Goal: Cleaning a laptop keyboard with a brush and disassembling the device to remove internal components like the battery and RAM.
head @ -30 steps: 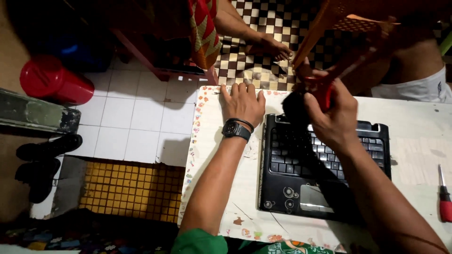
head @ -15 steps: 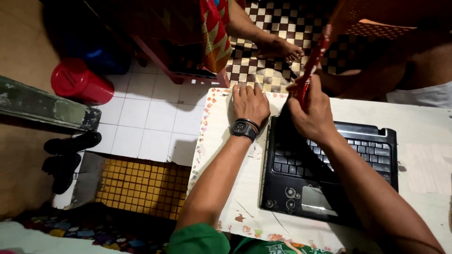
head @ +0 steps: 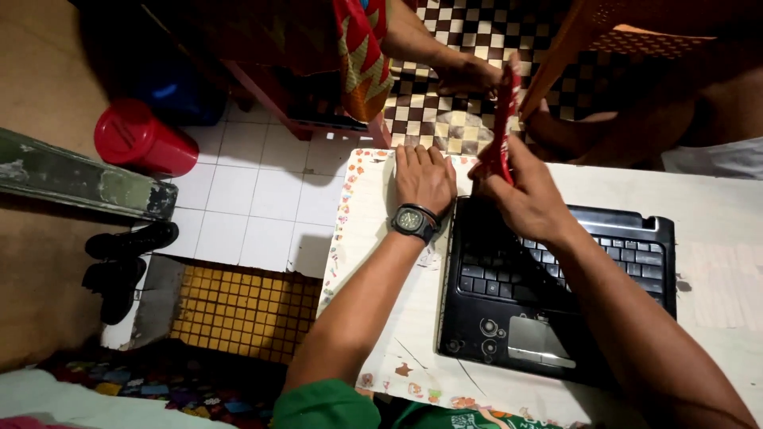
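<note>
Head view, left hand: our left hand (head: 425,176) lies flat, palm down, fingers spread on the table (head: 715,202) just beside the laptop base's far left corner; it grips nothing, and looks set there to steady us

Head view, watch: a dark watch (head: 412,220) sits on that wrist, face up

Head view, right hand: our right hand (head: 520,195) is closed round the low end of a red tool (head: 504,119), fingers wrapped tight, the shaft standing up and away from us; what kind of tool it is, we cannot tell

Head view, tool tip: the hand hides where the tool meets the base, so contact is unclear

Head view, laptop: the black laptop base (head: 556,294) lies flat on the table, keyboard up, touchpad nearest us, screen absent; our right forearm crosses over its keys

Head view, other person: another person's hand (head: 465,75) reaches in above the checked floor (head: 445,119), near the tool's top; touching or not, we cannot tell

Head view, floor left: a red bin (head: 143,139) and dark shoes (head: 123,258) stand well apart from the table
</note>
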